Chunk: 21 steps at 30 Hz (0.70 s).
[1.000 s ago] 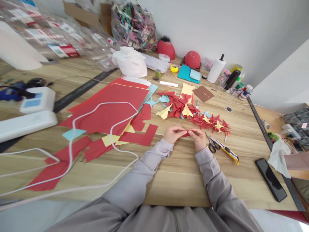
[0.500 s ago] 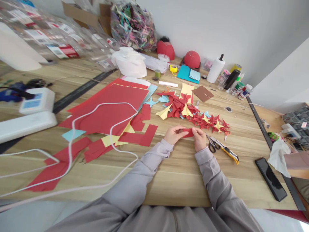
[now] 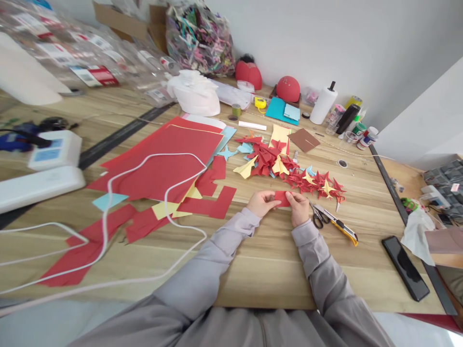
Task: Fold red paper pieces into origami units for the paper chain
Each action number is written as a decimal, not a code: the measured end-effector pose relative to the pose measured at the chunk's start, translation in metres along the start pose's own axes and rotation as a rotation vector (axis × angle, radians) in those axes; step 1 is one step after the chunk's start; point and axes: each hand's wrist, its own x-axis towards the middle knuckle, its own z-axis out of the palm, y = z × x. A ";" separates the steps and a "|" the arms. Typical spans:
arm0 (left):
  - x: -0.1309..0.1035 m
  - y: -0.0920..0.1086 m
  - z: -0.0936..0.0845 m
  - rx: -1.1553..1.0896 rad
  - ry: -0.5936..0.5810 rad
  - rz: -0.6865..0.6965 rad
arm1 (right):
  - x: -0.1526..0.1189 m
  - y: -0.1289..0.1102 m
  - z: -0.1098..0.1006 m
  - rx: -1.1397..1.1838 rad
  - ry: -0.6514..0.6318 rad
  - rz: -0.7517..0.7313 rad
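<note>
- Our left hand [image 3: 261,203] is clamping its thumb and fingers on the left end of 1 small red paper [image 3: 281,198], which we are holding just on the near side of the folded-paper pile [image 3: 265,156].
- Our right hand [image 3: 298,208] is clamping the paper's right end.
- Scissors [image 3: 318,219] and 1 utility knife [image 3: 343,229] are lying near the pile, on its near right.
- Large red sheets [image 3: 173,144] are lying left of the pile, 1 white cable [image 3: 155,155] crossing them.

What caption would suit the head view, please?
Two hands hold red paper near a pile of folded paper shapes.
</note>
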 end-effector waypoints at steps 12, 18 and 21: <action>-0.001 0.005 -0.002 -0.175 -0.004 -0.007 | 0.006 -0.002 -0.004 0.064 0.127 0.015; 0.000 -0.001 0.002 -0.151 -0.013 0.023 | 0.003 -0.001 -0.002 -0.116 0.065 -0.055; 0.000 -0.002 0.001 -0.110 -0.015 0.003 | 0.001 -0.003 -0.001 -0.163 0.058 -0.070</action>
